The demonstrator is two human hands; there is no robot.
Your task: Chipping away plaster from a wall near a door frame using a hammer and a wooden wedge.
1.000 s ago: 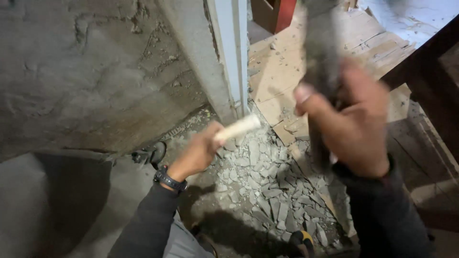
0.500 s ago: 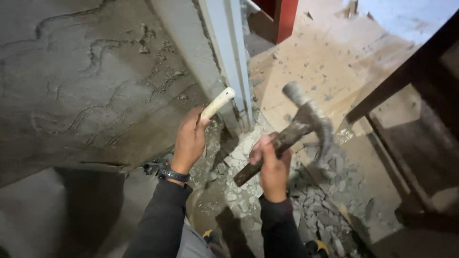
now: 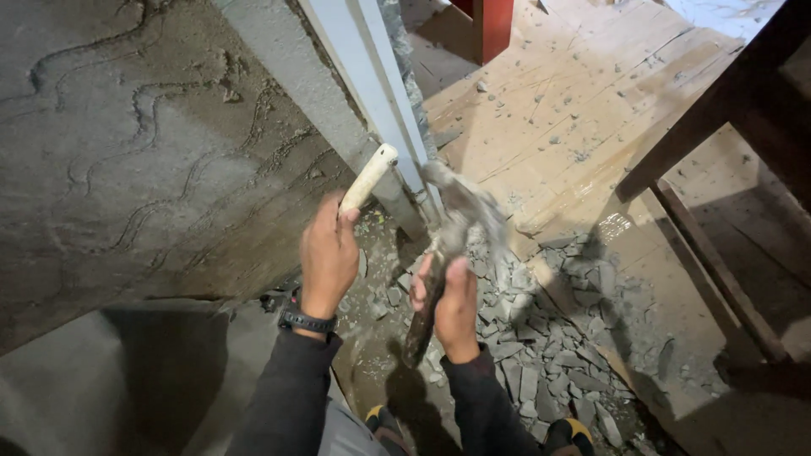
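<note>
My left hand [image 3: 328, 253] grips a tool with a pale wooden handle [image 3: 368, 177]; the handle's free end points up toward the light metal door frame [image 3: 372, 101], and its working end is hidden in my fist. My right hand [image 3: 449, 306] is closed on the dark handle of a hammer [image 3: 460, 215]. The hammer's head is blurred with motion, close beside the pale handle and against the base of the frame. A dark watch sits on my left wrist. Both sleeves are dark.
A rough cement wall [image 3: 144, 152] fills the left. Broken grey rubble [image 3: 549, 338] covers the floor below the frame. A plywood sheet [image 3: 574, 110] lies beyond, dark wooden furniture legs [image 3: 718, 127] stand at right, and my shoes [image 3: 566, 435] show at the bottom.
The hammer has swung down from high on the right to the base of the frame. My left hand stayed near the frame with the pale handle.
</note>
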